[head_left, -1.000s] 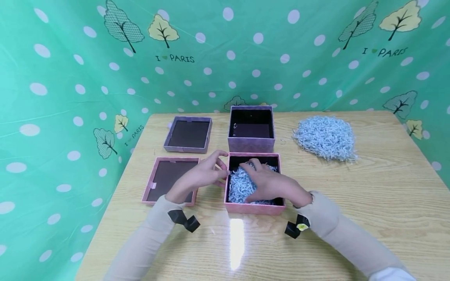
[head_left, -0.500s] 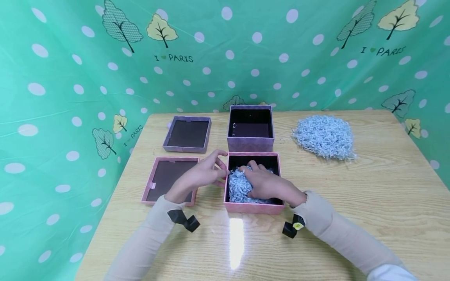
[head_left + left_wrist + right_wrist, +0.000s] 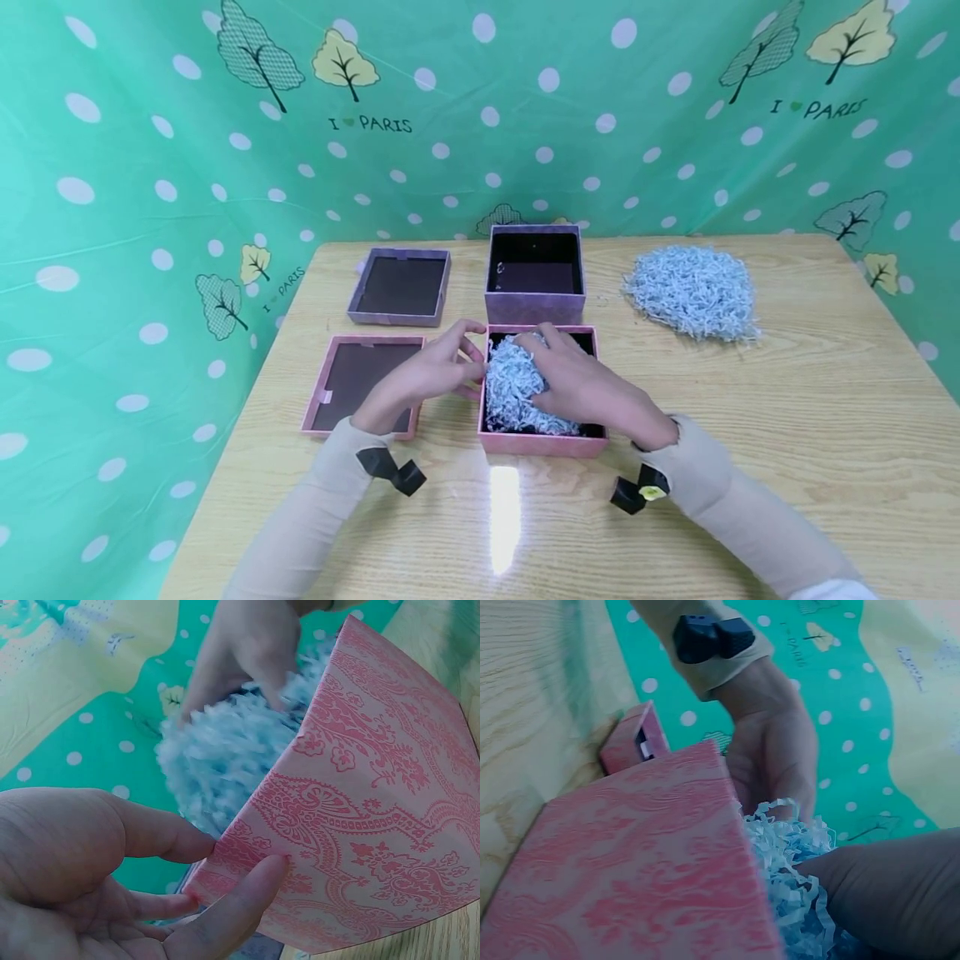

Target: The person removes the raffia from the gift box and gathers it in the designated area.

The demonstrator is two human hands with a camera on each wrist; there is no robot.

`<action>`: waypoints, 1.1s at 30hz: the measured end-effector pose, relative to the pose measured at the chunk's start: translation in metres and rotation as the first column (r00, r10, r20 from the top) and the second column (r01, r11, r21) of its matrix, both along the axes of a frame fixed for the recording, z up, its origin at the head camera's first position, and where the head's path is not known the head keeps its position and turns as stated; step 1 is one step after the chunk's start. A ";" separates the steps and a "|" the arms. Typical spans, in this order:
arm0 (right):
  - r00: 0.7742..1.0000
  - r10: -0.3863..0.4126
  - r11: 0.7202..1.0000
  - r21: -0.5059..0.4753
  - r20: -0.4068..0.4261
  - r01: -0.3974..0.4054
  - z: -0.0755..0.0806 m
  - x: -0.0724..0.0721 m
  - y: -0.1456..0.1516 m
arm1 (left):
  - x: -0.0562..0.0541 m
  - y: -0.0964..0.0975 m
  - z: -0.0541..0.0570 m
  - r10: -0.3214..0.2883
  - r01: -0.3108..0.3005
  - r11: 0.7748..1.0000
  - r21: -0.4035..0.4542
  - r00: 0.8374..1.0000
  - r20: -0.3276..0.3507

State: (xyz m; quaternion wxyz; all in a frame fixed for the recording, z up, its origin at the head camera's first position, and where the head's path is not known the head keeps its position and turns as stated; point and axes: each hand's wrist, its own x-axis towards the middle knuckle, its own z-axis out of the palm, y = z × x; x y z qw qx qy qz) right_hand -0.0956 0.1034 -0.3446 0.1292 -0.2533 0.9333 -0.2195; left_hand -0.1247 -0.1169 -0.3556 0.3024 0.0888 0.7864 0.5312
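An open pink patterned box (image 3: pixel 543 446) with a black inside holds a clump of light-blue shredded paper (image 3: pixel 513 387). The right hand (image 3: pixel 577 375) reaches in over the near right side and grips the paper, fingers at its far side and thumb nearer; some fingertips are buried. In the left wrist view the shredded paper (image 3: pixel 232 754) bulges above the rim. Beside the box's left wall, the left hand (image 3: pixel 438 367) steadies it. Its fingertips touch the outer wall and rim of the pink box (image 3: pixel 360 802) without wrapping round it.
Behind the pink box stands an open purple box (image 3: pixel 535 308). A purple lid (image 3: pixel 401 283) and a pink lid (image 3: pixel 363 383) lie inside-up on the left. A heap of blue shredded paper (image 3: pixel 693 292) sits on the wooden table (image 3: pixel 795 392) at the back right.
The right hand first pushed lower into the box, then came up with the shredded paper, which now stands higher and farther toward the back left. The left hand has stayed put.
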 end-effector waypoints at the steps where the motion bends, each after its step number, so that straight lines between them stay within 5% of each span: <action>1: 1.000 0.001 1.000 -0.019 -0.012 -0.001 0.003 0.000 0.002 | 0.000 0.000 0.000 -0.001 0.001 1.000 0.004 1.000 0.001; 17: 0.998 -0.035 0.971 -0.236 -0.057 0.021 0.041 -0.001 0.036 | 0.001 0.000 0.003 -0.006 0.006 1.000 0.021 1.000 0.022; 33: 0.987 -0.159 0.870 -0.469 0.025 0.152 0.060 -0.002 0.096 | -0.001 -0.001 -0.001 -0.007 0.006 0.999 0.039 1.000 0.025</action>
